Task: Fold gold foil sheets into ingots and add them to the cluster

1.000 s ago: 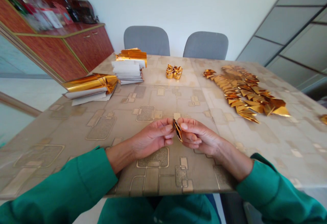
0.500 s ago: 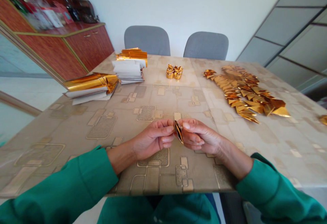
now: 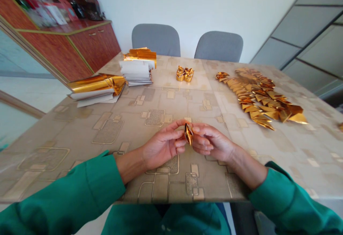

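Gold foil piece, tilted earlier, now stands nearer upright, pinched in mid-air between the left hand and right hand, their fingers closed on it above the patterned tabletop, where both can work it.

The room was bright and evenly lit, with only faint, soft shadows. Glare flashed off the folded gold foil piece and the scattered gold foil triangles. The wide lens bowed the table edge and tilted the cabinet, yet nothing looked blurred.

Two grey chairs behind the patterned table, red wooden cabinet to the left.
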`<state>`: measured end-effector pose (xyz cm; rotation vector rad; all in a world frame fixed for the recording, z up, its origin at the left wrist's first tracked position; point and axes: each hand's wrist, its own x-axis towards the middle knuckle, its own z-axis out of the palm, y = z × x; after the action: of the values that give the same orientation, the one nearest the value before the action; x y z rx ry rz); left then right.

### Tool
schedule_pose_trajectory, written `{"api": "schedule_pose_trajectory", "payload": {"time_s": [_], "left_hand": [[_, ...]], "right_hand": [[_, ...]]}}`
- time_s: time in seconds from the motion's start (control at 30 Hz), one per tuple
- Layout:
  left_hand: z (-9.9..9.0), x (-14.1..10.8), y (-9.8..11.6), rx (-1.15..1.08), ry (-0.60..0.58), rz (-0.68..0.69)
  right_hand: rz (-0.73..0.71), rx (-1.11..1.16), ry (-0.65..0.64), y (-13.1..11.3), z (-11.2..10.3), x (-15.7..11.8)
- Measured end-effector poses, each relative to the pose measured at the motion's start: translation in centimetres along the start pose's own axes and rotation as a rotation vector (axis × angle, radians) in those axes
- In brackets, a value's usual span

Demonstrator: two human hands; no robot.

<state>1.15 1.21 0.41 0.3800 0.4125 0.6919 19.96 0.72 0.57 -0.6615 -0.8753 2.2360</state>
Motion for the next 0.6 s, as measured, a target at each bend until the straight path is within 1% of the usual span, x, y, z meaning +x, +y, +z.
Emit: {"api": "schedule_pose_trajectory", "payload": {"time_s": [0.17,0.33,0.4,0.5,0.6], "left_hand": [[-0.07,-0.1,-0.21,0.079,0.005,0.063],[-0.23,-0.24,-0.36,0.266,-0.004,0.123],[-0.3,-0.23,-0.36,0.316,0.003,0.136],[-0.3,-0.2,-0.31,0.345,0.026,0.155],[-0.19,-0.18,-0.26,0.358,0.06,0.168]], "right_hand": [[0.005,0.002,0.024,0.16,0.11,0.23],[-0.052,-0.036,0.062,0.58,0.21,0.17],[-0.064,-0.047,0.058,0.68,0.28,0.1],[-0.063,-0.062,0.043,0.66,0.52,0.03],[-0.041,-0.067,0.063,0.51,0.8,0.03]]}}
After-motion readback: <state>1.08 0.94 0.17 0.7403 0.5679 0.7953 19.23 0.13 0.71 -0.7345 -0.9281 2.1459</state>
